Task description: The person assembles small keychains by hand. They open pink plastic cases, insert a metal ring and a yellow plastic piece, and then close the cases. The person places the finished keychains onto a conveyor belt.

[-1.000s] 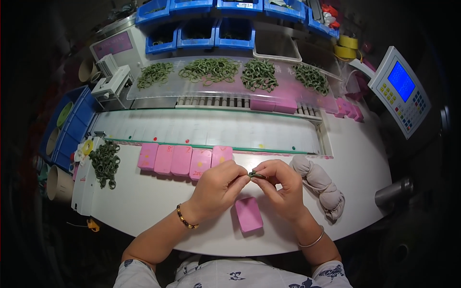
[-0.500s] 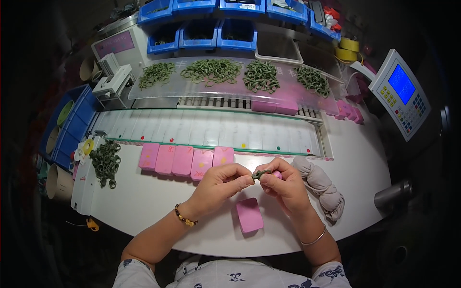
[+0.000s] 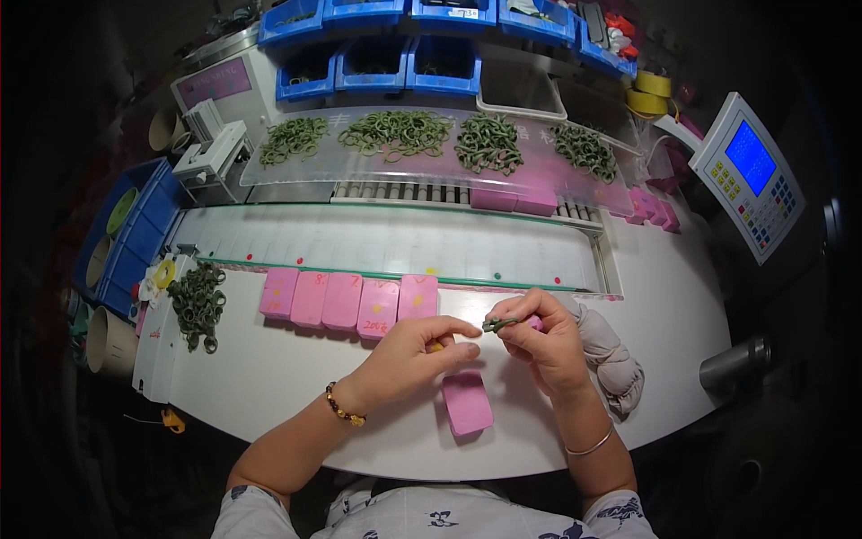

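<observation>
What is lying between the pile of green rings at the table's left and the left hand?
A row of five pink blocks stands there, its right end just beyond the left hand; this shows in the head view.

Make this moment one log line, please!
right hand: holds green piece | left hand: thumb and forefinger apart | pink block: on white table

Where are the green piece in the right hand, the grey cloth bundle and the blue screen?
Green piece (image 3: 499, 324): head view, its visible middle.
Grey cloth bundle (image 3: 613, 357): head view, its middle part.
Blue screen (image 3: 752, 154): head view, its centre.
</observation>
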`<state>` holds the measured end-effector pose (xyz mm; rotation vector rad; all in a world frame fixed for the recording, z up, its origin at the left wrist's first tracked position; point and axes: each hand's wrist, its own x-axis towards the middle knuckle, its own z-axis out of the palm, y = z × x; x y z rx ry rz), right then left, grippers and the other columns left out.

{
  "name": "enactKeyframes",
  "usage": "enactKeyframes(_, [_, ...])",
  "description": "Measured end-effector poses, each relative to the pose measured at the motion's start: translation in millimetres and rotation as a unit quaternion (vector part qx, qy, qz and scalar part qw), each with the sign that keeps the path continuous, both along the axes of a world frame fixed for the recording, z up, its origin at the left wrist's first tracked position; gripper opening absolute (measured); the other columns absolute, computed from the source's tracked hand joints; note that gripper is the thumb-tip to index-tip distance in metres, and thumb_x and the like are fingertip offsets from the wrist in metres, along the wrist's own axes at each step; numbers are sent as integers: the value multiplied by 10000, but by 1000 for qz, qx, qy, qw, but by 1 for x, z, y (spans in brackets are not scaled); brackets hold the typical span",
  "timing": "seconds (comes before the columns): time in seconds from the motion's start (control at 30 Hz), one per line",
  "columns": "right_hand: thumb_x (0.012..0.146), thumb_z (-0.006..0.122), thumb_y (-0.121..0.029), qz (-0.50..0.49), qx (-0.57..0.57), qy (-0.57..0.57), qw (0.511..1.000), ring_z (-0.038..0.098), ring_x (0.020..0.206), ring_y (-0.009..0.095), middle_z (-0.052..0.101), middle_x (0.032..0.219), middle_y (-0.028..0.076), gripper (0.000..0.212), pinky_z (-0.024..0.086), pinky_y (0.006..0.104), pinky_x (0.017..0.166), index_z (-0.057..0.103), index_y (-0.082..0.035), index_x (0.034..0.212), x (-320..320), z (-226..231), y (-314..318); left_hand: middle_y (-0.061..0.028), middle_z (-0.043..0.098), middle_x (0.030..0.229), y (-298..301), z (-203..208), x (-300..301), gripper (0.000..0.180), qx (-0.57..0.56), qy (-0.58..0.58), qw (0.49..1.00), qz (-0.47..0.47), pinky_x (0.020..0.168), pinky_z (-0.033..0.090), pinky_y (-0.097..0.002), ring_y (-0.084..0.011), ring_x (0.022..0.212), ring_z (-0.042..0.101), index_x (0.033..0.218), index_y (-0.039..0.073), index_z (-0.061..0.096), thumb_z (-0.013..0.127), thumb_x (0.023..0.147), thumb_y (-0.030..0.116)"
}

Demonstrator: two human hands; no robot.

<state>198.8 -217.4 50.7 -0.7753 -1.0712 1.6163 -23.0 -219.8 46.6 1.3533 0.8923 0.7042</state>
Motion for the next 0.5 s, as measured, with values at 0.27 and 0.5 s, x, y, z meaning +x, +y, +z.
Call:
enactKeyframes(0.27, [877,653,118,-4,116,-75,990,628,831,88,675,1046,121,161,511,199,704,631,-12,969,-4,-5,-1,73,506,756,0,16,1,257,-58,-68,996,23,585,383,-189,-20,652,446,1169,14,679,628,1024,220])
enactKeyframes(0.5, [902,695,23,-60,84,-146,984,528,712,6,678,1022,25,177,427,163,612,678,-23,1071,-8,0,-3,41,612,791,-1,-5,2,143,112,-45,986,116,565,387,-194,-26,638,490,1085,19,692,670,982,116])
